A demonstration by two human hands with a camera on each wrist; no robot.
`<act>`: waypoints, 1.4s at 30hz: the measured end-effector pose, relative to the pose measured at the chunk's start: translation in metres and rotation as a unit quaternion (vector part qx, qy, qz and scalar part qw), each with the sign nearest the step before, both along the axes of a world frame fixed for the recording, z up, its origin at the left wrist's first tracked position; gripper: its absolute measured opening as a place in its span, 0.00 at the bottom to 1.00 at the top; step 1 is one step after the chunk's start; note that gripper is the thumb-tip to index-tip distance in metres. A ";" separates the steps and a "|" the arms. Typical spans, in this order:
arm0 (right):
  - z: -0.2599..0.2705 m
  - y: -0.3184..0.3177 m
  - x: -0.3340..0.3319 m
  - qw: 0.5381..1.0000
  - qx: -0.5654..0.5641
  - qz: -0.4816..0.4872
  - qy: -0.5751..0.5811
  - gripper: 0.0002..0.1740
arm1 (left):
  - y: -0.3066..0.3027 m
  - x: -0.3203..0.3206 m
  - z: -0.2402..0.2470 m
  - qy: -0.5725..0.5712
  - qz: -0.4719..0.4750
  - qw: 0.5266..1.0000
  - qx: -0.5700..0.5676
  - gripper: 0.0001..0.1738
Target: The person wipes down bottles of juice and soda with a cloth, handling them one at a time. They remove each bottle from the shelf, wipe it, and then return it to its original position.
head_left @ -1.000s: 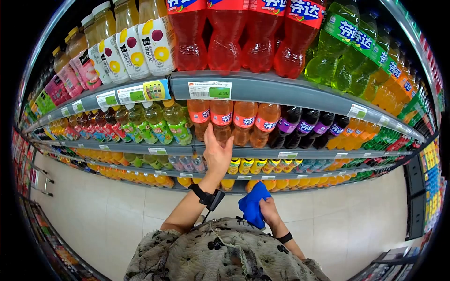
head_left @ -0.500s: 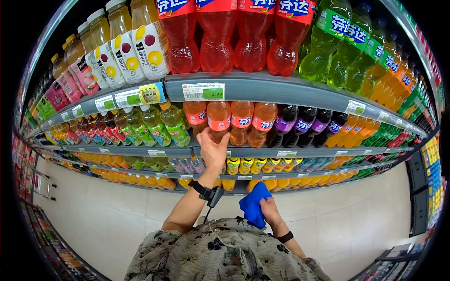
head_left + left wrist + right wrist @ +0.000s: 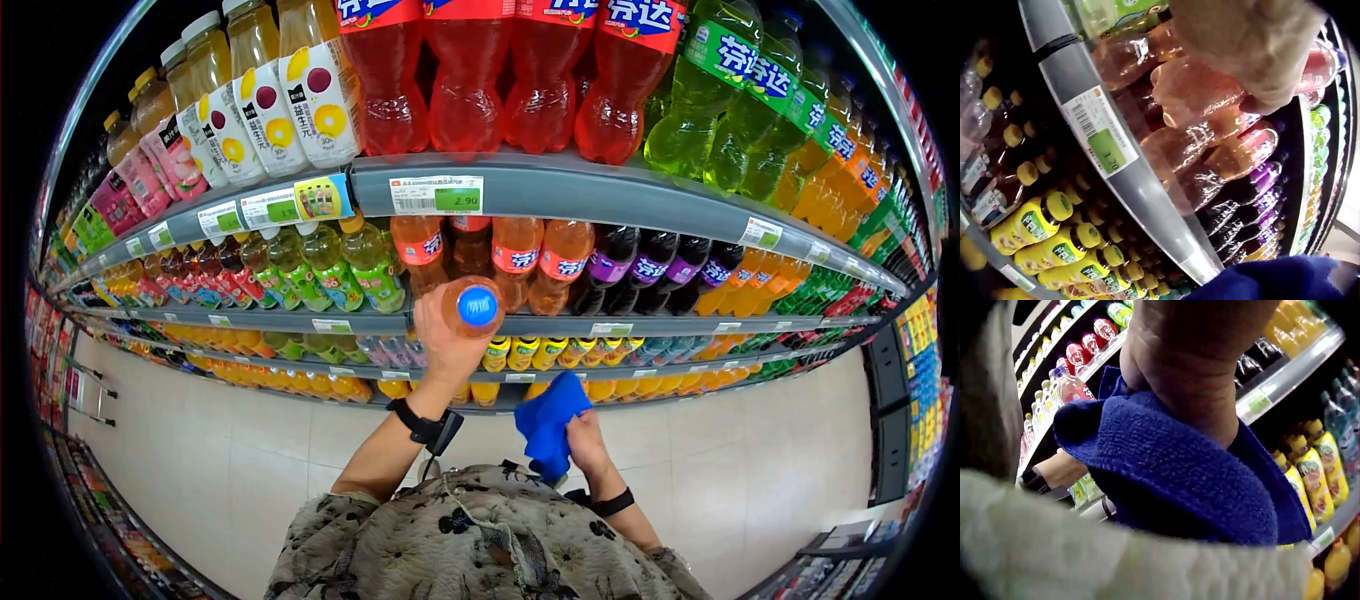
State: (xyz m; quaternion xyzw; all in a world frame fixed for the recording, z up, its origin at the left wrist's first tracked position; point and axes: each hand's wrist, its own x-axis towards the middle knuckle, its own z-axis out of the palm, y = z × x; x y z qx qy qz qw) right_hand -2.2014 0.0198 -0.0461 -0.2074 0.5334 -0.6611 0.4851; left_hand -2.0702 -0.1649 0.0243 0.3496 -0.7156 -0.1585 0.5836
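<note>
My left hand (image 3: 447,350) grips a bottle of pinkish-orange soda (image 3: 463,318) in front of the shelf edge, its blue cap tipped toward the head camera. In the left wrist view the bottle's lobed base (image 3: 1194,94) points toward the shelf, and the hand (image 3: 1241,44) wraps its upper part. Behind it, more orange soda bottles (image 3: 515,255) stand in a row, with a gap in front of one set farther back. Lower and to the right, my right hand (image 3: 587,440) holds a bunched blue cloth (image 3: 545,420), a terry towel (image 3: 1179,462) in the right wrist view.
Above is a shelf edge (image 3: 600,185) with large red soda bottles (image 3: 465,100). Dark bottles with purple labels (image 3: 650,268) stand to the right, and green-labelled bottles (image 3: 375,275) to the left. Yellow-labelled bottles (image 3: 555,353) fill a lower shelf. Pale floor tiles (image 3: 720,450) lie below.
My left hand has taken hold of an orange soda bottle, drawn it out of its row and tipped its cap toward me. The right hand and cloth have shifted slightly.
</note>
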 end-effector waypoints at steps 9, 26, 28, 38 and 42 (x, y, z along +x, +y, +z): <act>0.109 -0.025 0.008 0.937 -0.274 -0.011 0.216 0.25 | 0.050 0.038 -0.011 -0.066 -0.167 0.965 0.191 0.34; 0.094 -0.031 0.025 0.964 -0.263 0.040 0.002 0.15 | 0.070 0.071 -0.003 -0.206 -0.332 0.900 0.192 0.31; 0.083 -0.031 0.033 0.961 -0.259 0.020 -0.098 0.22 | 0.067 0.074 -0.021 -0.188 -0.395 0.867 0.240 0.31; 0.127 0.003 0.039 0.993 -0.094 0.073 -0.002 0.23 | 0.074 0.069 -0.031 -0.150 -0.684 0.526 0.482 0.52; 0.049 -0.031 0.002 0.912 -0.280 0.260 0.146 0.28 | 0.077 0.073 -0.032 -0.108 -0.673 0.482 0.550 0.51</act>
